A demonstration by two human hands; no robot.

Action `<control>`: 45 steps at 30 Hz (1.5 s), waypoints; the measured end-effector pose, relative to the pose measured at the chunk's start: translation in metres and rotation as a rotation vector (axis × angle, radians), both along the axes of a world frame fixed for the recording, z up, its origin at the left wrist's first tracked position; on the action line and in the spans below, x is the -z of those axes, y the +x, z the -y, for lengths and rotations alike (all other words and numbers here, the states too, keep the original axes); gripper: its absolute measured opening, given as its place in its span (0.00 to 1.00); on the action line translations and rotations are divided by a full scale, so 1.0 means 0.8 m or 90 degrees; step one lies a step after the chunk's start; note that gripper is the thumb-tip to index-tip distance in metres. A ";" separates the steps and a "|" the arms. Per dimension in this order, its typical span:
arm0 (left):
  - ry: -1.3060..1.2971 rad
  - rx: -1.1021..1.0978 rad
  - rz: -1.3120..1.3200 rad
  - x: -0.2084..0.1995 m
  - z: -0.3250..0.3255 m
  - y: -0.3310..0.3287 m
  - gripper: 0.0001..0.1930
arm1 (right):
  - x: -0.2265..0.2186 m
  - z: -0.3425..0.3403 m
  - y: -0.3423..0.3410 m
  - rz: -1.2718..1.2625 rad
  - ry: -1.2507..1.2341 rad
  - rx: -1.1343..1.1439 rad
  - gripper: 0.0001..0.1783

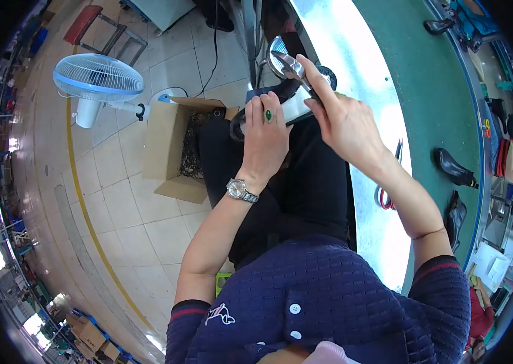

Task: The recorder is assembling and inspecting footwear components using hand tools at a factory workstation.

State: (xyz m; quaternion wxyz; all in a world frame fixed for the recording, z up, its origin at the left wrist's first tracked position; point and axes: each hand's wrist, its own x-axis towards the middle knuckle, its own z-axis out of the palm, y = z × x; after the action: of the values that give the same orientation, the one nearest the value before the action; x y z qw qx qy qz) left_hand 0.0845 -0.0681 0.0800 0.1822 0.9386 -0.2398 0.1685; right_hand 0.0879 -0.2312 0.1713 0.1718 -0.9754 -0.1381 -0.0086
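Note:
My left hand (266,134), with a green-stoned ring and a wristwatch (236,188), bends its fingers over a dark, shoe-like piece with a pale inner part (297,108) above my lap. My right hand (347,121) is closed round metal pincers (290,65), their jaws pointing up and left over that piece. Part of the piece is hidden by both hands. Just beyond the pincers are a round, mesh-faced metal fitting (277,51) and a dark block (294,43).
A shiny metal bench (371,242) lies at my right, with red-handled scissors (385,198) on it. Beyond, a green belt (414,91) carries black shoes (452,167). To the left are an open cardboard box (163,142) of dark strands, a fan (98,79) and a red-topped stool (83,24).

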 end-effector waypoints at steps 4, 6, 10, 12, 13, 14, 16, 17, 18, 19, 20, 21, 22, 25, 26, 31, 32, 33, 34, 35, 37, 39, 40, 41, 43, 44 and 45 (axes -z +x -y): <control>0.052 -0.010 0.089 0.012 0.003 -0.002 0.36 | 0.014 -0.006 -0.001 -0.089 -0.116 -0.015 0.37; 0.069 -0.026 0.093 0.016 0.003 -0.004 0.35 | 0.004 -0.007 0.003 -0.133 -0.128 -0.039 0.39; 0.072 -0.031 0.120 0.020 0.006 -0.008 0.31 | 0.016 -0.015 -0.010 0.003 -0.053 -0.019 0.39; 0.070 -0.019 0.141 0.023 0.007 -0.006 0.29 | 0.043 -0.007 -0.010 -0.059 -0.080 -0.009 0.39; 0.062 -0.016 0.142 0.025 0.005 -0.006 0.29 | 0.034 -0.007 -0.006 -0.059 -0.082 -0.008 0.39; 0.058 -0.016 0.141 0.027 0.003 -0.009 0.29 | 0.018 -0.009 -0.003 -0.074 -0.096 -0.026 0.39; 0.022 -0.008 0.128 0.028 0.002 -0.010 0.23 | 0.010 -0.013 -0.004 -0.088 -0.111 -0.046 0.39; -0.016 0.002 0.116 0.028 0.002 -0.009 0.19 | 0.009 -0.018 -0.008 -0.039 -0.067 -0.027 0.39; -0.016 0.000 0.117 0.028 0.003 -0.009 0.19 | 0.010 -0.021 -0.010 0.010 -0.023 -0.009 0.38; -0.025 0.004 0.114 0.026 0.004 -0.009 0.20 | 0.016 -0.019 -0.010 0.012 -0.025 -0.006 0.38; -0.034 0.007 0.110 0.025 0.005 -0.009 0.22 | 0.027 -0.015 -0.008 -0.032 -0.062 -0.011 0.38; -0.035 0.010 0.112 0.025 0.006 -0.010 0.22 | 0.032 -0.012 -0.007 -0.077 -0.099 -0.016 0.38; -0.056 0.010 0.106 0.027 0.004 -0.012 0.24 | 0.026 -0.013 -0.006 -0.077 -0.099 -0.018 0.38; -0.103 0.002 0.095 0.030 0.004 -0.012 0.28 | 0.010 -0.021 -0.004 -0.067 -0.081 -0.044 0.37; -0.129 -0.002 0.089 0.028 0.004 -0.012 0.29 | 0.010 -0.026 -0.009 -0.028 -0.035 -0.025 0.37; -0.081 -0.110 -0.042 -0.043 -0.008 -0.014 0.31 | 0.029 -0.018 -0.003 -0.092 -0.084 -0.021 0.36; 0.030 -0.145 -0.078 -0.049 -0.019 -0.019 0.32 | 0.019 -0.021 -0.004 -0.082 -0.078 -0.036 0.37; 0.027 -0.111 -0.073 -0.040 -0.029 -0.020 0.32 | 0.014 -0.024 -0.005 -0.072 -0.072 -0.051 0.37; -0.002 -0.102 -0.085 -0.035 -0.032 -0.021 0.32 | 0.013 -0.031 -0.008 -0.038 -0.038 -0.048 0.40; -0.030 -0.091 -0.097 -0.031 -0.035 -0.021 0.31 | 0.016 -0.033 -0.011 -0.039 -0.036 -0.054 0.40; -0.038 -0.082 -0.078 -0.027 -0.036 -0.020 0.31 | 0.031 -0.037 -0.016 -0.065 -0.039 -0.048 0.42; -0.047 -0.066 -0.057 -0.024 -0.037 -0.018 0.32 | 0.038 -0.036 -0.010 -0.082 -0.038 -0.043 0.43; -0.059 -0.068 -0.049 -0.021 -0.040 -0.020 0.32 | 0.027 -0.037 -0.006 -0.088 -0.046 -0.061 0.43; -0.072 -0.070 -0.040 -0.019 -0.043 -0.021 0.33 | 0.022 -0.039 -0.004 -0.094 -0.053 -0.078 0.42; -0.111 -0.068 -0.054 -0.022 -0.045 -0.023 0.33 | 0.023 -0.048 -0.014 -0.046 -0.002 -0.060 0.42; -0.151 -0.066 -0.066 -0.024 -0.044 -0.024 0.34 | 0.024 -0.050 -0.018 0.004 0.048 -0.042 0.42; -0.153 -0.067 -0.066 -0.027 -0.043 -0.023 0.34 | 0.030 -0.048 -0.018 0.003 0.047 -0.043 0.42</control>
State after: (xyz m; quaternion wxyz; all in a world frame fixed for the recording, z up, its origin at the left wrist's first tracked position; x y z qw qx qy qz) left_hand 0.0657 -0.0340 0.1013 0.2962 0.9288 -0.1587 0.1563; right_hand 0.0738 -0.1926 0.1475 0.2074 -0.9632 -0.1707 -0.0106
